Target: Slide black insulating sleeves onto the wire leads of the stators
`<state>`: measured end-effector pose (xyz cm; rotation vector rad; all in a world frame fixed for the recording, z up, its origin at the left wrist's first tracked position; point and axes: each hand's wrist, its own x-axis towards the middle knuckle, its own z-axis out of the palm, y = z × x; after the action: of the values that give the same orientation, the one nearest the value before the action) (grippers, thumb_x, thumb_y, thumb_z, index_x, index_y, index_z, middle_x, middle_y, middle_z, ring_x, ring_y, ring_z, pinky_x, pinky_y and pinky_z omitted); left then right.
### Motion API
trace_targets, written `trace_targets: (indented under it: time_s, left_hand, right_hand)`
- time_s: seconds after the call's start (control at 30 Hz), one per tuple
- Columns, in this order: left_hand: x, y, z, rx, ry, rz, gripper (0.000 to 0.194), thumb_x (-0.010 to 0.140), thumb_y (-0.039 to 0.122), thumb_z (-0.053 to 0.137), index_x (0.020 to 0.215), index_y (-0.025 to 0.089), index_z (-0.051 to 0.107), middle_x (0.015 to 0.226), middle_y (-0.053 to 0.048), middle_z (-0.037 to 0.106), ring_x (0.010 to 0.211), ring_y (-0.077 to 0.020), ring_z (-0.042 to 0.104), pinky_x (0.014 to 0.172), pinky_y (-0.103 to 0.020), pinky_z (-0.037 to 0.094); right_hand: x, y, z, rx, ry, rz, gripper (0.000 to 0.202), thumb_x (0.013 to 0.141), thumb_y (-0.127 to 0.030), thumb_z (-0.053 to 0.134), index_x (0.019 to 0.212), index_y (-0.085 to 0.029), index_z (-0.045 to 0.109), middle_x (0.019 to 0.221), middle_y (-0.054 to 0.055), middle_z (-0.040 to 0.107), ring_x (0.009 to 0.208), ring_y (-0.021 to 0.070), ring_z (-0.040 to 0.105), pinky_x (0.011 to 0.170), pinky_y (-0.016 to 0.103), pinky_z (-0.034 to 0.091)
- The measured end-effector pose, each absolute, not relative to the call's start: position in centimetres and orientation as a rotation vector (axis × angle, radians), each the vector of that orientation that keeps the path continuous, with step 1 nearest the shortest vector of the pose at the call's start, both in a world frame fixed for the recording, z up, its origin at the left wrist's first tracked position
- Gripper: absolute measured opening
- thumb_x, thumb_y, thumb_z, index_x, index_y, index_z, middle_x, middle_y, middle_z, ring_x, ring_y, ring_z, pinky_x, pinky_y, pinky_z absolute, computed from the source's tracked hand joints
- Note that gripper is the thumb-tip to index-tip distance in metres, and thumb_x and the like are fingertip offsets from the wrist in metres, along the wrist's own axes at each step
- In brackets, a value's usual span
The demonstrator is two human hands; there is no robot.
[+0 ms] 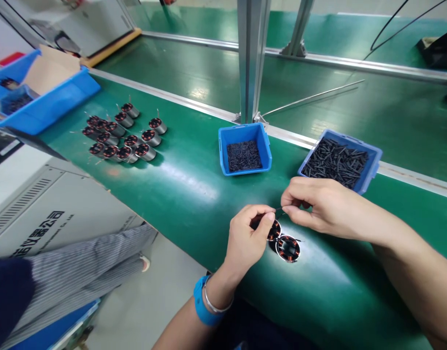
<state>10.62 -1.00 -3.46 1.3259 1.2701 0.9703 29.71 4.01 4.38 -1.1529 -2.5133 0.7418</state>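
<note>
My left hand [249, 234] is pinched beside a round stator with copper windings [273, 229], partly covering it. Its thumb and index fingertips meet at a thin dark piece [277, 209]. At the other end of that piece, my right hand [312, 201] has its thumb and index finger pressed together. A second stator [288, 248] touches the first one on the green bench [187, 214]. Whether the thin piece is a wire or a sleeve is too small to tell.
A blue bin of small black pieces [245, 170] stands ahead; another bin of black tubes [371, 167] is behind my right hand. Several stators [145, 151] stand left, near a large blue crate [66, 99]. A metal post [249, 63] rises beyond. A person's striped trouser leg [80, 267] is at lower left.
</note>
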Motion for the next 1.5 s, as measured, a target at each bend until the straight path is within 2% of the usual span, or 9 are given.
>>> trace_targets:
  time_s: [0.17, 0.33, 0.53, 0.77, 0.93, 1.1, 1.27, 1.37, 1.5]
  left_hand:
    - [10.7, -1.1, -3.4, 1.325, 1.271, 0.983, 0.012, 0.09, 0.024, 0.062, 0.094, 0.019, 0.072, 0.089, -0.003, 0.07, 0.078, -0.0158, 0.068, 0.073, -0.028, 0.054]
    - [10.8, -1.1, -3.2, 1.204, 1.188, 0.998, 0.014, 0.085, 0.017, 0.063, 0.098, 0.017, 0.068, 0.091, -0.005, 0.072, 0.084, -0.0171, 0.069, 0.079, -0.03, 0.056]
    - [10.2, -1.5, -3.9, 1.255, 1.245, 1.093, 0.005, 0.086, 0.019, 0.066, 0.089, 0.018, 0.068, 0.096, -0.006, 0.066, 0.087, -0.0166, 0.068, 0.08, -0.03, 0.057]
    - [9.9, -1.7, -4.1, 1.211, 1.282, 1.077, 0.004, 0.086, 0.022, 0.068, 0.088, 0.019, 0.069, 0.085, -0.003, 0.07, 0.078, -0.0161, 0.068, 0.076, -0.029, 0.055]
    - [9.9, -1.7, -4.0, 1.198, 1.273, 1.082, 0.002, 0.084, 0.02, 0.069, 0.085, 0.019, 0.069, 0.083, -0.002, 0.07, 0.078, -0.0162, 0.067, 0.075, -0.029, 0.054]
    - [10.0, -1.6, -3.8, 1.148, 1.248, 1.082, 0.003, 0.085, 0.02, 0.068, 0.084, 0.019, 0.065, 0.084, -0.002, 0.069, 0.079, -0.0156, 0.067, 0.076, -0.029, 0.054]
    - [9.8, -1.8, -3.6, 1.055, 1.22, 1.094, 0.021, 0.08, 0.018, 0.07, 0.093, 0.02, 0.054, 0.088, -0.002, 0.067, 0.085, -0.0167, 0.068, 0.082, -0.032, 0.057]
    - [8.9, -2.3, -3.6, 1.179, 1.159, 1.057, 0.036, 0.077, 0.013, 0.068, 0.108, 0.02, 0.051, 0.106, -0.007, 0.066, 0.102, -0.0204, 0.067, 0.094, -0.039, 0.056]
    - [7.5, -3.0, -3.5, 1.458, 1.097, 0.908, 0.063, 0.073, 0.008, 0.065, 0.131, 0.019, 0.045, 0.135, -0.013, 0.056, 0.127, -0.0272, 0.056, 0.106, -0.046, 0.05]
  right_hand:
    - [28.9, 4.0, 4.8, -1.155, -2.613, 0.72, 0.017, 0.094, -0.023, 0.05, 0.083, -0.018, 0.062, 0.079, 0.004, 0.06, 0.069, 0.0152, 0.056, 0.064, 0.027, 0.042]
    - [28.1, 4.4, 4.6, -1.164, -2.699, 0.708, 0.018, 0.094, -0.021, 0.053, 0.088, -0.015, 0.069, 0.081, 0.005, 0.063, 0.071, 0.0165, 0.061, 0.065, 0.028, 0.044]
    - [28.4, 4.9, 4.3, -1.188, -2.326, 0.767, 0.016, 0.094, -0.027, 0.058, 0.09, -0.019, 0.072, 0.086, 0.004, 0.069, 0.076, 0.0149, 0.064, 0.071, 0.027, 0.048]
    - [27.0, 3.7, 2.2, -1.199, -1.991, 1.188, 0.013, 0.091, -0.029, 0.062, 0.086, -0.018, 0.065, 0.078, 0.0, 0.069, 0.069, 0.0121, 0.063, 0.063, 0.024, 0.051]
    - [26.6, 3.6, 2.1, -1.131, -2.015, 1.11, 0.006, 0.089, -0.022, 0.062, 0.087, -0.017, 0.066, 0.081, 0.0, 0.071, 0.073, 0.0112, 0.066, 0.068, 0.022, 0.052]
    - [26.7, 3.5, 2.6, -1.064, -2.217, 0.926, 0.009, 0.091, -0.018, 0.059, 0.088, -0.018, 0.067, 0.084, 0.001, 0.072, 0.076, 0.0122, 0.066, 0.07, 0.024, 0.051]
    - [26.1, 3.5, 2.2, -1.042, -2.404, 0.874, 0.019, 0.088, -0.014, 0.059, 0.104, -0.017, 0.069, 0.09, 0.005, 0.073, 0.091, 0.019, 0.065, 0.079, 0.031, 0.053]
    - [26.5, 3.7, 2.5, -1.058, -2.471, 0.94, 0.025, 0.087, -0.014, 0.06, 0.111, -0.017, 0.069, 0.097, 0.007, 0.073, 0.096, 0.0206, 0.065, 0.083, 0.033, 0.054]
    - [28.9, 3.0, 4.0, -1.029, -2.399, 0.767, 0.024, 0.089, -0.017, 0.056, 0.111, -0.018, 0.066, 0.108, 0.009, 0.071, 0.102, 0.0207, 0.064, 0.091, 0.037, 0.053]
